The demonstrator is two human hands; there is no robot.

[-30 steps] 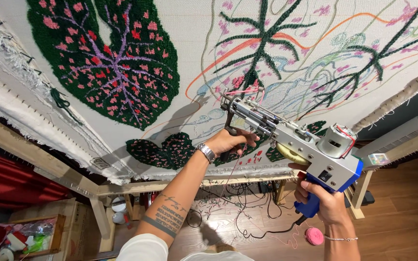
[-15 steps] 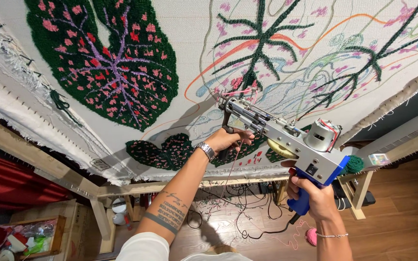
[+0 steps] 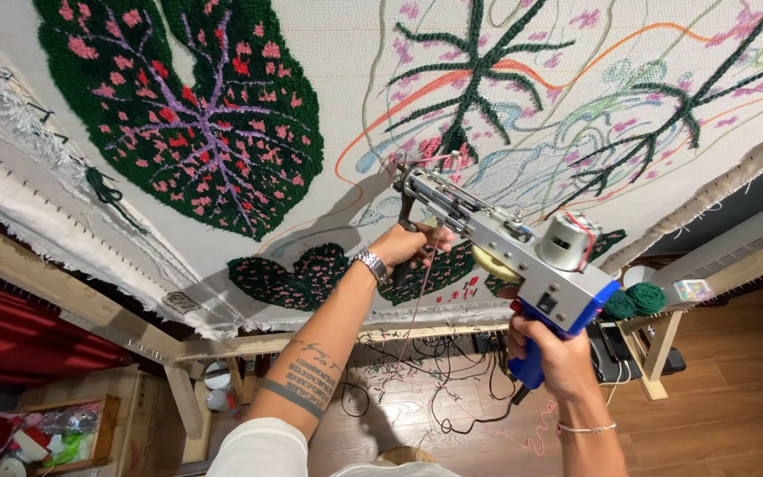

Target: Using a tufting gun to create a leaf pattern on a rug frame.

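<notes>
Tufting gun (image 3: pixel 505 243) held against stretched cloth (image 3: pixel 328 53), tip at pink patch. Left hand (image 3: pixel 408 246) closed round front handle; right hand (image 3: pixel 554 353) wrapped tight on blue grip. Pink yarn (image 3: pixel 417 309) trails down.

left hand (image 3: pixel 410 244) raised, arm extended, fingers curled shut; right hand (image 3: pixel 556 353) lower, fist clenched.

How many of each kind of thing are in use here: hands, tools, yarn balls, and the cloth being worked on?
Hands: 2, left hand and right hand, both gripping the tool
Tufting gun: 1
Stretched cloth with tufted leaves: 1
Green yarn balls: 2
Wooden frame: 1
Total: 7
</notes>
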